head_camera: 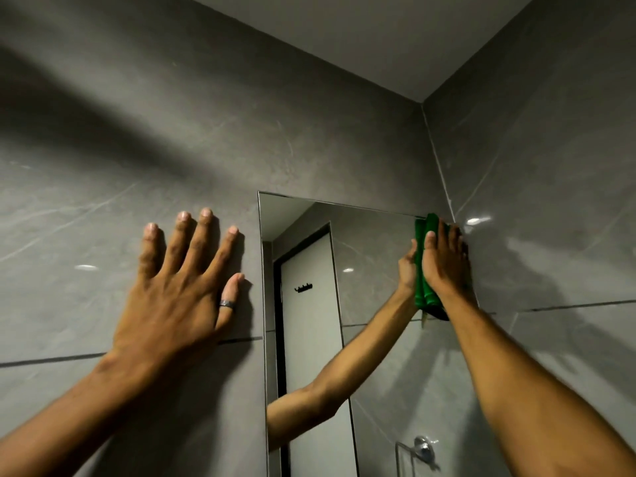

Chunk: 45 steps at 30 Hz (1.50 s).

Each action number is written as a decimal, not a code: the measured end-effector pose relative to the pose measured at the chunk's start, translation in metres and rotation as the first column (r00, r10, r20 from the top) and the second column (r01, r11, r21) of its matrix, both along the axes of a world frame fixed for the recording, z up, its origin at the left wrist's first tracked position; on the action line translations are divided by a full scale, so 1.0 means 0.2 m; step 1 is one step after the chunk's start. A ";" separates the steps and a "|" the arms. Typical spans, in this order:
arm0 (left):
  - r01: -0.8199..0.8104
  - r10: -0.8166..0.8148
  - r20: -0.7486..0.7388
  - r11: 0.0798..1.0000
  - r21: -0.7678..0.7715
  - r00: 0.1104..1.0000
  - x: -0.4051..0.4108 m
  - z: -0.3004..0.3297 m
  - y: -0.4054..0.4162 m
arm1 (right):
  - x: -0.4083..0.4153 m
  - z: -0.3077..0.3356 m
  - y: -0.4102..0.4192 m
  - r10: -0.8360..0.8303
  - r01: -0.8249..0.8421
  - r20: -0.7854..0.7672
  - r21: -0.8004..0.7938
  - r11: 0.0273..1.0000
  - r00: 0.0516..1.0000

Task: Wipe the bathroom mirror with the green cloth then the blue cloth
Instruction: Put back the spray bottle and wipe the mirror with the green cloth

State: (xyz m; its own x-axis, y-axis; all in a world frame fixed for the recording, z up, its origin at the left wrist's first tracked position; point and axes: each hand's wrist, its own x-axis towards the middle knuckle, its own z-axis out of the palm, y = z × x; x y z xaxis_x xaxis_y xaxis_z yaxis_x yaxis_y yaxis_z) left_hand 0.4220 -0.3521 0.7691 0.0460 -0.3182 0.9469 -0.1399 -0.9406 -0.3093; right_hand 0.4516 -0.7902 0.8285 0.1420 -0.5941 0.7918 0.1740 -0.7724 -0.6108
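Observation:
The frameless mirror (364, 242) hangs on the grey tiled wall, right of centre. My right hand (445, 259) presses the folded green cloth (426, 294) flat against the mirror's top right corner. The cloth shows above and below my fingers, doubled by its reflection. Left of the mirror, my left hand (182, 287) lies flat on the wall tile with its fingers spread and a ring on the thumb. It holds nothing. No blue cloth is in view.
A side wall (550, 187) meets the mirror wall just right of the cloth. The mirror reflects a white door with a black hook rack (303, 288) and a chrome towel holder (422, 449). The ceiling is close above.

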 end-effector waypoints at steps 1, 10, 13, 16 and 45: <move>0.009 -0.009 -0.004 1.000 0.005 1.000 -0.01 0.00 0.00 | -0.02 -0.03 0.06 0.005 -0.005 0.003 -0.005 1.000 1.000; 0.099 -0.101 -0.073 0.995 -0.022 0.992 -0.08 -0.07 -0.03 | -0.11 -0.24 0.97 0.063 -0.050 0.032 -0.320 0.946 0.997; 0.113 -0.114 -0.043 0.993 -0.010 0.993 -0.06 -0.19 -0.06 | -0.11 -0.36 1.20 0.076 -0.056 0.029 -0.442 0.895 0.997; 0.098 -0.098 -0.008 0.995 0.003 0.995 -0.03 -0.29 -0.06 | -0.10 -0.50 1.33 0.083 -0.056 0.027 -0.532 0.845 0.996; 0.027 -0.026 -0.008 0.997 0.065 1.000 0.03 -0.49 -0.06 | -0.05 -0.86 0.31 0.058 -0.059 -0.016 -0.070 0.996 0.998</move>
